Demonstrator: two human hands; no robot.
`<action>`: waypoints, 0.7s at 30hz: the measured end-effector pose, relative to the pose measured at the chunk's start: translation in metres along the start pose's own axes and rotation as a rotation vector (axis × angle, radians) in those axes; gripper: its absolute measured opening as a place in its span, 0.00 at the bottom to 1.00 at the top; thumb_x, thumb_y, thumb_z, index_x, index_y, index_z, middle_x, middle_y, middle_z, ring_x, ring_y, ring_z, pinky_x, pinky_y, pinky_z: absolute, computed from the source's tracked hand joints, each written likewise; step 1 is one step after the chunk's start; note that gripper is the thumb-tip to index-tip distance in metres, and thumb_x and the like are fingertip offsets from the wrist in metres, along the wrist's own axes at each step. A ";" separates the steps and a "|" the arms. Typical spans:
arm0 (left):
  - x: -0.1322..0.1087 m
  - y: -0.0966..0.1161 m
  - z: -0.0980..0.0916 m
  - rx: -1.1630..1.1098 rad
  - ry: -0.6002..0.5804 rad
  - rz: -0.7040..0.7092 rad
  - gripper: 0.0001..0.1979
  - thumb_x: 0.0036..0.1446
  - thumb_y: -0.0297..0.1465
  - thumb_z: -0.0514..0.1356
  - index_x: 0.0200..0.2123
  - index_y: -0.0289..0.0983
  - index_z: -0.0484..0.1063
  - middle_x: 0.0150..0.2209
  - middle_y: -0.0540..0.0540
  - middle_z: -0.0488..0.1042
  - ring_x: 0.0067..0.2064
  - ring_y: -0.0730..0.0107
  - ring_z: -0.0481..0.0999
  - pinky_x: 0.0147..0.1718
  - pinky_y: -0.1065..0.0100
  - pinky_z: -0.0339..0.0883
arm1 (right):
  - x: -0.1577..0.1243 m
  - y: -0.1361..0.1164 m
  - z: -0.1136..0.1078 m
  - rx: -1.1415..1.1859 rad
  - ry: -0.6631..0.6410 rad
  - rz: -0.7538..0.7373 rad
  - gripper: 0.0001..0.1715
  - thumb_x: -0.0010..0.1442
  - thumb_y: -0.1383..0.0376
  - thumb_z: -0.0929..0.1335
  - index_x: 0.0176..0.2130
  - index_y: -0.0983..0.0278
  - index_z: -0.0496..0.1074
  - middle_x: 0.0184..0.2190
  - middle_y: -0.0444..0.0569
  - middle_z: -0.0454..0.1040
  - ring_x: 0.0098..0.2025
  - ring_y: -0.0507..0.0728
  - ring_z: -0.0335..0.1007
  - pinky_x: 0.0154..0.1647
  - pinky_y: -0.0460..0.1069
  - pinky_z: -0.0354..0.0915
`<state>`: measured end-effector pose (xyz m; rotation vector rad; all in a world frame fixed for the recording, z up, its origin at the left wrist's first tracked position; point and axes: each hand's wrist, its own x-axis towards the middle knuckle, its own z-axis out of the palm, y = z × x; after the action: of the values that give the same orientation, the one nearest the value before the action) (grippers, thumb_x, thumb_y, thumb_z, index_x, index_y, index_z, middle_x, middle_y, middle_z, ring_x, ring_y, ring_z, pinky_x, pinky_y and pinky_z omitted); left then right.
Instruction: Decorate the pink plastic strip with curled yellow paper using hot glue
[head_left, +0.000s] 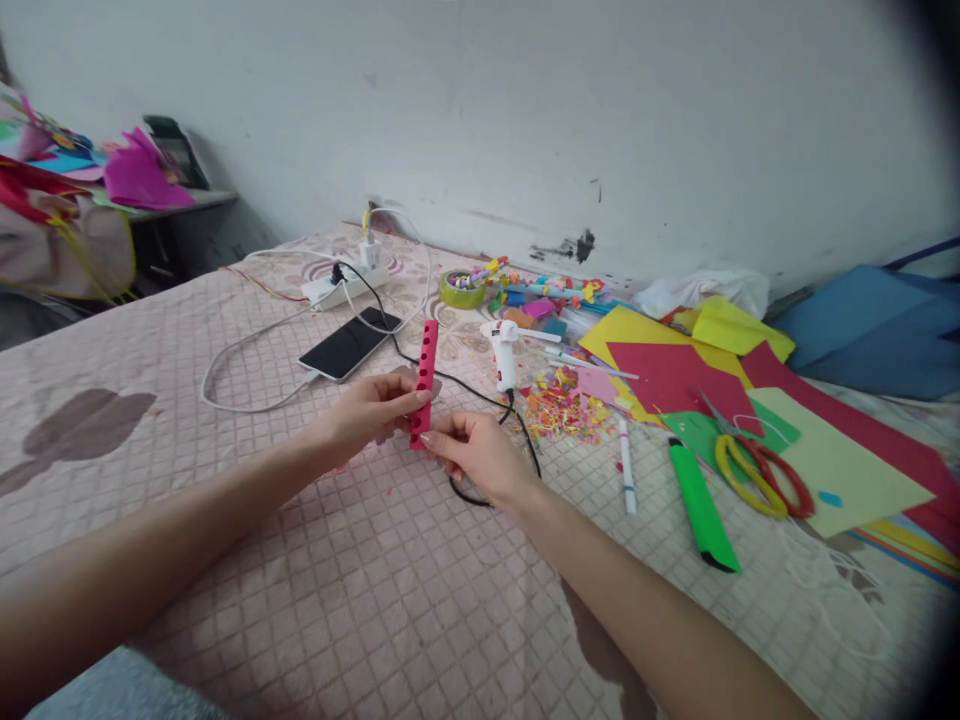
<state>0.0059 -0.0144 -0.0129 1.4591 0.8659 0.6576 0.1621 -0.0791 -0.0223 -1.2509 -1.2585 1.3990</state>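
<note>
A narrow pink strip with a row of dark round holes stands nearly upright in front of me, over the quilted cover. My left hand pinches its edge a little below the middle, thumb across the face. Lower down, my right hand grips the bottom end between thumb and fingers. Both hands are closed on the strip. Just beyond, to the right, a white glue gun lies with its black cord running behind my hands. A smartphone on a charging cable lies left of the strip.
A power strip with plugs sits farther back. To the right lie paper scraps, a white pen, a green cutter, scissors and coloured sheets. Green tape rests near the wall.
</note>
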 end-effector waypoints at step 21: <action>0.003 0.001 0.000 -0.288 0.012 -0.027 0.09 0.51 0.33 0.62 0.32 0.35 0.68 0.26 0.51 0.69 0.25 0.79 0.69 0.25 0.76 0.63 | -0.004 -0.003 0.000 -0.245 -0.008 -0.111 0.10 0.51 0.60 0.69 0.26 0.65 0.68 0.18 0.40 0.66 0.18 0.46 0.58 0.17 0.43 0.56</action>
<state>0.0074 -0.0121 -0.0120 1.1842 0.7639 0.7389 0.1626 -0.0826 -0.0193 -1.3164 -1.5165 1.1991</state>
